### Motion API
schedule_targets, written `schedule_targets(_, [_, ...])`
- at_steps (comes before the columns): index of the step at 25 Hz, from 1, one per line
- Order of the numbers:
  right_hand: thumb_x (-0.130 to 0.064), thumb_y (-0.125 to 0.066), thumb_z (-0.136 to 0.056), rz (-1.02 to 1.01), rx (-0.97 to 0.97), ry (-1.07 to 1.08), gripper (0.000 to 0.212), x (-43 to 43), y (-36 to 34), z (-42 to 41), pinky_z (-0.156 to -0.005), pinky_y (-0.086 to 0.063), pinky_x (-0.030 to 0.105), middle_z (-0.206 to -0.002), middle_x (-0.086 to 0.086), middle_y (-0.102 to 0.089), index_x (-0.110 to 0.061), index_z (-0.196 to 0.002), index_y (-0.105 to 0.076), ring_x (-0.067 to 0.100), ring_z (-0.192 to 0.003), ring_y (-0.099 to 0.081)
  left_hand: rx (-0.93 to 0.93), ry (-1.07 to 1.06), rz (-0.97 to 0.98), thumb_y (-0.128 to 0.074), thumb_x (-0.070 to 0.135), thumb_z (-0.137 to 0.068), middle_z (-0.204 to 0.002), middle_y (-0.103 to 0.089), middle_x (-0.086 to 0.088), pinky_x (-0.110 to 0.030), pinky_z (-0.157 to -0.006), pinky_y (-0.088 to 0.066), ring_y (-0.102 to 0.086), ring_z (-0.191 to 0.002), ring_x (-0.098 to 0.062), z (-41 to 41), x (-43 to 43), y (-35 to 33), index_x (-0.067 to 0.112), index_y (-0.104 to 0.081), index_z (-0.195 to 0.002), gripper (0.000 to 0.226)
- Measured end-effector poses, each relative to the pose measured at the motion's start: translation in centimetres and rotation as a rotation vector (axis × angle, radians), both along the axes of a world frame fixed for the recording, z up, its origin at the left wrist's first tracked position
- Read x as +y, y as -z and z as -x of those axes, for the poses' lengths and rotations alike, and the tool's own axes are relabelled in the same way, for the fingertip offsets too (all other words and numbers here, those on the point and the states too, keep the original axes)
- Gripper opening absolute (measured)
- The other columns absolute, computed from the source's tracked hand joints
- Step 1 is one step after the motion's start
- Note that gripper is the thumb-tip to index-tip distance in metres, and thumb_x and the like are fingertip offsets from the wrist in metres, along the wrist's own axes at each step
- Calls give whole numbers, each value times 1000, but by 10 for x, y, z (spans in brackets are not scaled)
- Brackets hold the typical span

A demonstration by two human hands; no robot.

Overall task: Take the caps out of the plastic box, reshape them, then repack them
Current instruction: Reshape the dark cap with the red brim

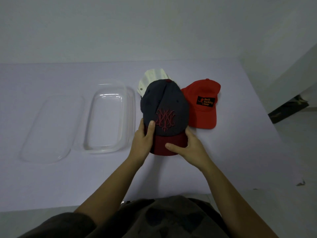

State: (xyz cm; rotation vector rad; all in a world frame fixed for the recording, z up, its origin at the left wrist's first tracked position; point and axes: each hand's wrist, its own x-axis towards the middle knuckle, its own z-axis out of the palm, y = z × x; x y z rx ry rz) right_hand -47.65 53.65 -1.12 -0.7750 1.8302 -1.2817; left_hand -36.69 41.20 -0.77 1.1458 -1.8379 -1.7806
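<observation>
Layout on the counter (223, 160): the lid (49, 129) is lying farthest left, with the plastic box (111, 115) just to its right. Right of the box, the crested cap (164, 107) is overlapping the pale cap (152, 78) behind it; the patch cap (204, 103) is sitting rightmost, touching the crested cap.

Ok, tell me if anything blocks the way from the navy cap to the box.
Nothing visible does. Both hands, left and right, hold the navy cap by its brim just right of the open, empty box. The lid lies left of the box, and the white cap and red cap sit behind and right, off that path.
</observation>
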Motion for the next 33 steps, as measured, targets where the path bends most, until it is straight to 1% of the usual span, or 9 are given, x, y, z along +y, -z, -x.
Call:
schedule_targets(4, [-41, -81, -66, -31, 19, 8, 86, 0, 3, -5, -95, -51, 29, -126, -17, -57, -38, -138, -35, 2, -112, -57, -68, -109, 70, -32, 64, -90, -95, -70, 1, -39, -84, -54, -64, -90, -16, 8, -7, 3, 21, -65, -103, 56])
schedule_targets(7, [-41, -82, -64, -36, 9, 40, 78, 2, 1, -5, -93, -53, 30, -121, -16, -61, -36, -133, -44, 3, -108, -60, -102, -126, 89, -32, 58, -93, -71, -65, -6, -41, -72, -53, -62, -73, -21, 15, -11, -2, 10, -63, -74, 60])
schedule_targets(12, [-33, -83, -65, 17, 13, 54, 76, -2, -10, -5, -81, -51, 13, -117, -22, -60, -36, -131, -45, -4, -104, -59, -101, -202, 69, -32, 49, -97, -65, -58, -6, -33, -63, -46, -53, -64, -17, 16, -10, -5, 6, -53, -63, 58])
schedule_targets(17, [-32, -84, -63, 9, -31, 80, 64, -1, -9, -8, -74, -53, 13, -107, -16, -67, -31, -120, -56, 6, -100, -65, -100, -167, 143, -28, 50, -97, -79, -65, -9, -44, -76, -53, -58, -74, -15, 15, -10, -9, 5, -63, -88, 57])
schedule_targets(20, [-39, -87, -56, 26, 37, 64, 97, -7, -9, -1, -89, -52, 22, -128, -14, -55, -37, -137, -35, 3, -114, -56, -70, -111, 79, -21, 56, -96, -100, -61, 14, -31, -88, -47, -58, -92, -5, 13, -3, -13, 28, -55, -122, 51])
schedule_targets(23, [-52, -87, -45, -34, 155, 48, 129, -12, -8, 2, -104, -39, 33, -146, -11, -28, -42, -145, -5, 8, -131, -35, -87, -111, 29, -24, 59, -93, -98, -60, 9, -37, -88, -50, -59, -96, -15, 14, -4, -9, 20, -54, -115, 54])
schedule_targets(26, [-54, -81, -52, 55, 106, 128, 101, -14, -8, 6, -102, -42, 32, -140, -10, -35, -40, -137, -29, 8, -127, -41, -106, -160, 9, -27, 55, -95, -94, -58, 2, -38, -84, -49, -58, -92, -20, 15, -6, -10, 11, -52, -102, 51])
schedule_targets(30, [-42, -68, -80, 213, 52, 287, 40, -21, -14, 12, -91, -51, 24, -123, -2, -59, -31, -116, -55, 3, -109, -58, -34, -181, 31, -25, 51, -97, -108, -62, 2, -31, -88, -46, -57, -98, -13, 16, 3, -14, 18, -51, -122, 49])
schedule_targets(33, [-36, -60, -88, 231, 86, 401, 26, -24, -13, 11, -84, -52, 19, -109, -7, -67, -26, -112, -62, 2, -100, -62, -43, -210, 230, -27, 45, -99, -73, -60, -4, -27, -69, -43, -52, -68, -11, 17, 9, -18, 5, -57, -76, 54])
